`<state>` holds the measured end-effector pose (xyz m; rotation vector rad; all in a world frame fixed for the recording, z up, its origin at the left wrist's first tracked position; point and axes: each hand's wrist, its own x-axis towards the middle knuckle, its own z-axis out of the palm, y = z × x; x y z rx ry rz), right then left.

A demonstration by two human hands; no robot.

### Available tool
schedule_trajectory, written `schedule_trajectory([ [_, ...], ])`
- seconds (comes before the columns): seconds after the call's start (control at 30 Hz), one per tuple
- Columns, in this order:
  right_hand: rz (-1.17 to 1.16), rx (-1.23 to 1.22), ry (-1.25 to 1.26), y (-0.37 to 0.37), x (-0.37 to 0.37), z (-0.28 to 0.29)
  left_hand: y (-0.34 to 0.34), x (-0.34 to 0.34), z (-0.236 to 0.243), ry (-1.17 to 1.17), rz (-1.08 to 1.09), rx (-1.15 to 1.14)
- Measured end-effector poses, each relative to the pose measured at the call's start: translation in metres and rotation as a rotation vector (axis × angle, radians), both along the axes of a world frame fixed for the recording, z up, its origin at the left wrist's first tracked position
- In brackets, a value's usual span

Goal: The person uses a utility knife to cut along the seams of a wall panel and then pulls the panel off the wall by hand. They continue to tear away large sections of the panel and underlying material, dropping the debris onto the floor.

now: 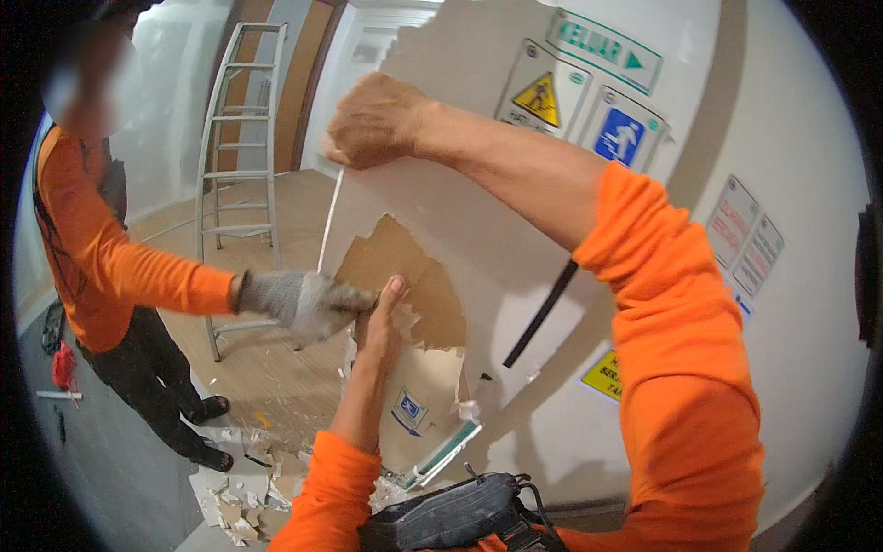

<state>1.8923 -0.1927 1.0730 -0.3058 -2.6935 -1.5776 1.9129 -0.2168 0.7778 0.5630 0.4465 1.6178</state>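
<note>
A large white plasterboard panel (469, 244) stands tilted in front of me, with a torn brown patch (418, 285) where its facing has come off. High on its left edge, my right hand (377, 120) is closed around the board. Lower down, beside the torn patch, my left hand (384, 322) grips the board's edge with the thumb up; its fingers are partly hidden. Right against it is a co-worker's grey-gloved hand (303, 304), which reaches in from the left. Beneath my left hand, a loose flap with a small blue sign (407, 409) hangs down.
A co-worker in an orange shirt (78, 248) stands at the left. Behind is an aluminium stepladder (244, 175). Broken board scraps (244, 506) litter the floor. Safety signs (543, 97) are fixed on the white surface at upper right. A black bag (451, 515) sits at my waist.
</note>
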Motion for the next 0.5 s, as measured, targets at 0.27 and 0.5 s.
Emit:
schedule_trajectory([
  [0.27, 0.438, 0.163, -0.011, -0.129, 0.103, 0.032, -0.096, 0.067, -0.01, 0.516, 0.704, 0.533],
  [0.5, 0.363, 0.075, 0.861, -0.196, 0.21, 0.015, -0.167, 0.117, 0.052, 1.095, 0.899, 0.717],
])
